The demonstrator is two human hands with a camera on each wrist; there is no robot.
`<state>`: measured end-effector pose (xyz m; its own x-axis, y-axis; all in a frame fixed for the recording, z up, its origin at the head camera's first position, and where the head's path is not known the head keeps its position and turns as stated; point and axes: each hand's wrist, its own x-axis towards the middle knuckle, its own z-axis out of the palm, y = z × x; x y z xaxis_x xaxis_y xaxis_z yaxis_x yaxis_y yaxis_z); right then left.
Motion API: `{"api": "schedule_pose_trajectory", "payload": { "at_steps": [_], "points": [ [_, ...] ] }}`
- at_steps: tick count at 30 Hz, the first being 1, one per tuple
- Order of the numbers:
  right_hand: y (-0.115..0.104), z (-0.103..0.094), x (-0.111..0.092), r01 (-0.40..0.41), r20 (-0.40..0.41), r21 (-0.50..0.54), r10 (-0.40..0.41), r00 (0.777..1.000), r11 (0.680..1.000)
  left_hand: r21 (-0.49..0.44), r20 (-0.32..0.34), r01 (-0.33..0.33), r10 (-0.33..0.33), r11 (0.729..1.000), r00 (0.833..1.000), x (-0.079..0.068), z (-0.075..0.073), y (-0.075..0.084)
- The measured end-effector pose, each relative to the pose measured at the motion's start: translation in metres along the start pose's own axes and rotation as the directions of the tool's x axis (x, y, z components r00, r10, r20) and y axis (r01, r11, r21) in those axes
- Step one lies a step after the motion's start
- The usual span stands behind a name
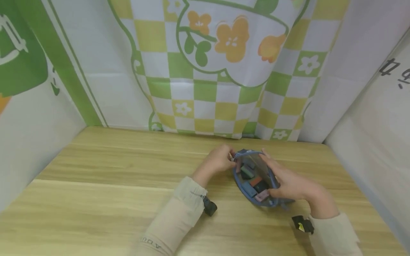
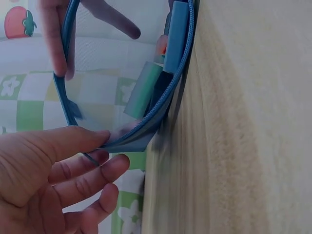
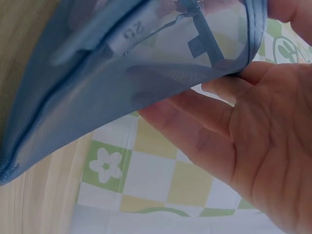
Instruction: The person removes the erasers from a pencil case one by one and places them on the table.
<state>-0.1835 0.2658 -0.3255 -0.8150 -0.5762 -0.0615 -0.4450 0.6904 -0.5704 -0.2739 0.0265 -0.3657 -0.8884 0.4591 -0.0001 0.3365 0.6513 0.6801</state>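
Observation:
A blue mesh zip pouch stands on the wooden table with its mouth spread toward the head camera. Inside lie several small blocks, among them a green block, a blue block and a pink block. My left hand pinches the pouch's left end between thumb and fingers, as the left wrist view shows. On the other side, my right hand holds the far rim, its thumb inside the mouth. Its other fingers lie along the outside of the mesh in the right wrist view.
The light wooden table spreads out around the pouch. Behind it hangs a green, yellow and white checked cloth with flowers. White walls stand at both sides. A dark wrist camera sits at the left cuff.

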Motion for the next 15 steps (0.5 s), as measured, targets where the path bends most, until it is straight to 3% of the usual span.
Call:
{"api": "schedule_pose_trajectory", "payload": {
  "at_steps": [7, 13, 15],
  "points": [
    [-0.002, 0.000, 0.000, -0.002, 0.006, 0.012, 0.002, 1.000, 1.000, 0.041, -0.015, 0.005, -0.005, 0.999, 1.000, -0.006, -0.004, 0.004],
    [0.003, 0.000, -0.001, 0.023, -0.005, 0.042, -0.023, 1.000, 0.999, 0.130, -0.090, -0.041, 0.053, 0.991, 0.995, -0.013, -0.017, 0.014],
    [0.006, -0.001, -0.001, 0.032, -0.008, 0.059, -0.031, 0.999, 0.998, 0.152, -0.083, -0.055, 0.068, 0.987, 0.994, -0.016, -0.021, 0.017]
  ]
}}
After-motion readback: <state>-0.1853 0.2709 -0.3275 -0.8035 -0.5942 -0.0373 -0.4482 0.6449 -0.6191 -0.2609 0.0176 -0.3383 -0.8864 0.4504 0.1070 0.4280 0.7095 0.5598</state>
